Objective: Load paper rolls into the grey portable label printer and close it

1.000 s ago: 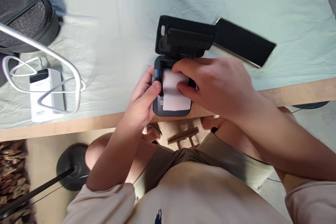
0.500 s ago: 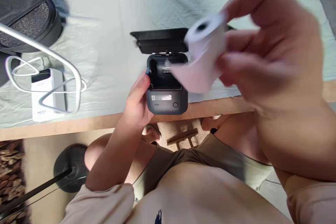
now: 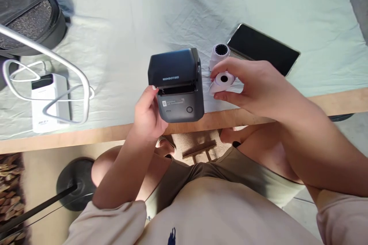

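Note:
A dark label printer (image 3: 181, 104) stands near the table's front edge, its hinged lid (image 3: 170, 67) now down over most of the body, with a dark gap along the lid's front. My left hand (image 3: 149, 113) grips the printer's left side, thumb at the lid's front corner. Just right of the printer, my right hand (image 3: 244, 84) pinches a white label roll (image 3: 224, 79) between thumb and fingers. A second white roll (image 3: 220, 50) with a dark core stands on the cloth right behind that hand. Beyond lies a black-screened phone (image 3: 263, 49).
A pale cloth (image 3: 129, 26) covers the table, with a bare wooden edge (image 3: 94, 134) in front. On the left are a white power bank (image 3: 48, 99), a looping white cable (image 3: 77, 78) and a black case (image 3: 31, 15). A round black stand base (image 3: 76, 183) is on the floor.
The printer's lid has swung from raised to lowered. My right hand has moved away from the camera, down toward the table with the label roll, uncovering the phone and second roll.

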The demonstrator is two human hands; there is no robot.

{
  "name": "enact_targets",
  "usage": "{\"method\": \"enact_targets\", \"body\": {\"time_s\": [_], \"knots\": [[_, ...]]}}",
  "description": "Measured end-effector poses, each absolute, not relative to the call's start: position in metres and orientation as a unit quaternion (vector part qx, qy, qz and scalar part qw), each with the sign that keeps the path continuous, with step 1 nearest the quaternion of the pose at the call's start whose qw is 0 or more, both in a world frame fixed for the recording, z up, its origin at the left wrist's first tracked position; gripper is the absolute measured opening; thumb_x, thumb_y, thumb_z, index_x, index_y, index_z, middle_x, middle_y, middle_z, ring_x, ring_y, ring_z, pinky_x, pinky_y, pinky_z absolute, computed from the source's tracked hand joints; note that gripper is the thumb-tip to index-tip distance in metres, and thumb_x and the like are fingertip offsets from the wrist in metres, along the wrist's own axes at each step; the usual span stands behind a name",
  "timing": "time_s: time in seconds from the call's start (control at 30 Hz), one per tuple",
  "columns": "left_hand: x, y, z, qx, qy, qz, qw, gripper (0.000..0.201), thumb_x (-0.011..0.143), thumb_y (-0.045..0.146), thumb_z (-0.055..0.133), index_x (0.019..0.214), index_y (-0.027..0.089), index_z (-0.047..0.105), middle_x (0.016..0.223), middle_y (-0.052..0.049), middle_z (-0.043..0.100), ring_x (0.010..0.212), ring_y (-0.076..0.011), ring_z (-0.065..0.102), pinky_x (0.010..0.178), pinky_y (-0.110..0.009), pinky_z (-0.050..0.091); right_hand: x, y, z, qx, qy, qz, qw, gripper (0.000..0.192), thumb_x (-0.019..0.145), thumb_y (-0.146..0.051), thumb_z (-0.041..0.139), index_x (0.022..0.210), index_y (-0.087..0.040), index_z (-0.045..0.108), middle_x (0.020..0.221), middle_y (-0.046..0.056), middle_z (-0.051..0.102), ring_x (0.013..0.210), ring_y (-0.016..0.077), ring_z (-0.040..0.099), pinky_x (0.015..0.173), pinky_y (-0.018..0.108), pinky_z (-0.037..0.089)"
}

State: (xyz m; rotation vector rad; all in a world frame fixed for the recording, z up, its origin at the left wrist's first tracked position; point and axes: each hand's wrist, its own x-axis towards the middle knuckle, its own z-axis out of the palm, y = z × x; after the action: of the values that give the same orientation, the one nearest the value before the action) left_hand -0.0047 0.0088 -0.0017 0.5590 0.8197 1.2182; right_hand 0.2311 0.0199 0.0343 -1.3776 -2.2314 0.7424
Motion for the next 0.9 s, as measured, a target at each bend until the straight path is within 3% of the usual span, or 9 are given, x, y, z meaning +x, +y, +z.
{"method": "enact_targets", "body": {"time_s": [0.17, 0.33, 0.4, 0.5, 0.63, 0.7, 0.77, 0.83, 0.9], "knots": [[-0.002, 0.010, 0.001, 0.252, 0.364, 0.560, 0.700, 0.030, 0.094, 0.019, 0.050, 0.084, 0.018, 0.078, 0.082, 0.002, 0.079, 0.069, -0.0153, 0.072, 0.083, -0.032, 0.064, 0.232, 0.020, 0.032, -0.504, -0.811, 0.249, 0.163, 0.033, 0.085, -0.039, 0.067, 0.115, -0.025, 0.068, 0.112, 0.004, 0.073, 0.094, 0.0184, 0.065, 0.077, 0.031, 0.042], [-0.004, 0.012, -0.003, 0.256, 0.360, 0.568, 0.694, 0.029, 0.094, 0.016, 0.049, 0.087, 0.017, 0.077, 0.084, 0.001, 0.079, 0.076, -0.0158, 0.075, 0.085, -0.031, 0.063, 0.235, 0.034, 0.036, -0.572, -0.715, 0.186, 0.358, 0.026, 0.086, -0.040, 0.066, 0.104, -0.021, 0.069, 0.097, 0.006, 0.070, 0.073, 0.0088, 0.055, 0.072, 0.028, 0.044], [-0.005, 0.011, -0.004, 0.258, 0.359, 0.564, 0.697, 0.025, 0.093, 0.017, 0.053, 0.089, 0.017, 0.077, 0.086, 0.001, 0.079, 0.085, -0.0179, 0.076, 0.088, -0.031, 0.063, 0.235, 0.046, 0.030, -0.620, -0.680, 0.177, 0.349, 0.031, 0.081, -0.036, 0.073, 0.106, -0.021, 0.068, 0.098, 0.005, 0.068, 0.070, 0.0070, 0.050, 0.073, 0.028, 0.043], [-0.005, 0.009, -0.003, 0.260, 0.365, 0.554, 0.701, 0.019, 0.092, 0.023, 0.058, 0.089, 0.019, 0.077, 0.085, 0.002, 0.079, 0.094, -0.0213, 0.076, 0.088, -0.033, 0.063, 0.231, 0.064, 0.020, -0.643, -0.670, 0.235, 0.288, 0.043, 0.074, -0.038, 0.080, 0.113, -0.024, 0.067, 0.106, 0.005, 0.068, 0.074, 0.0086, 0.052, 0.072, 0.028, 0.042], [-0.004, 0.008, -0.002, 0.266, 0.380, 0.552, 0.693, 0.018, 0.091, 0.027, 0.061, 0.089, 0.021, 0.078, 0.088, 0.001, 0.080, 0.091, -0.0219, 0.076, 0.084, -0.033, 0.064, 0.224, 0.078, 0.015, -0.644, -0.654, 0.296, 0.266, 0.021, 0.075, -0.027, 0.075, 0.093, -0.021, 0.068, 0.083, 0.003, 0.066, 0.069, 0.0096, 0.050, 0.064, 0.026, 0.040], [-0.003, 0.007, -0.002, 0.270, 0.388, 0.557, 0.683, 0.020, 0.091, 0.027, 0.059, 0.087, 0.020, 0.077, 0.086, 0.000, 0.079, 0.087, -0.0202, 0.076, 0.083, -0.032, 0.063, 0.223, 0.080, 0.016, -0.640, -0.616, 0.347, 0.301, 0.020, 0.070, -0.017, 0.075, 0.088, -0.019, 0.067, 0.076, 0.001, 0.062, 0.067, 0.0081, 0.049, 0.063, 0.024, 0.040], [-0.001, 0.007, -0.002, 0.273, 0.399, 0.565, 0.669, 0.022, 0.092, 0.025, 0.056, 0.084, 0.019, 0.076, 0.083, 0.000, 0.077, 0.084, -0.0180, 0.075, 0.082, -0.029, 0.062, 0.223, 0.082, 0.018, -0.626, -0.554, 0.401, 0.376, 0.033, 0.067, -0.011, 0.075, 0.097, -0.019, 0.063, 0.076, -0.001, 0.061, 0.067, 0.0068, 0.050, 0.062, 0.022, 0.041], [0.000, 0.007, -0.002, 0.275, 0.407, 0.574, 0.655, 0.024, 0.092, 0.023, 0.054, 0.082, 0.019, 0.075, 0.081, 0.000, 0.075, 0.084, -0.0165, 0.075, 0.083, -0.027, 0.061, 0.225, 0.081, 0.021, -0.606, -0.490, 0.446, 0.440, 0.038, 0.072, -0.014, 0.069, 0.108, -0.020, 0.055, 0.085, 0.000, 0.063, 0.070, 0.0070, 0.053, 0.063, 0.021, 0.045], [0.000, 0.007, -0.002, 0.272, 0.407, 0.578, 0.653, 0.023, 0.092, 0.022, 0.054, 0.083, 0.018, 0.075, 0.081, 0.000, 0.074, 0.086, -0.0168, 0.075, 0.086, -0.028, 0.061, 0.228, 0.080, 0.029, -0.589, -0.454, 0.481, 0.463, 0.026, 0.084, -0.019, 0.055, 0.110, -0.019, 0.050, 0.104, 0.006, 0.067, 0.077, 0.0075, 0.058, 0.068, 0.022, 0.051]]}}
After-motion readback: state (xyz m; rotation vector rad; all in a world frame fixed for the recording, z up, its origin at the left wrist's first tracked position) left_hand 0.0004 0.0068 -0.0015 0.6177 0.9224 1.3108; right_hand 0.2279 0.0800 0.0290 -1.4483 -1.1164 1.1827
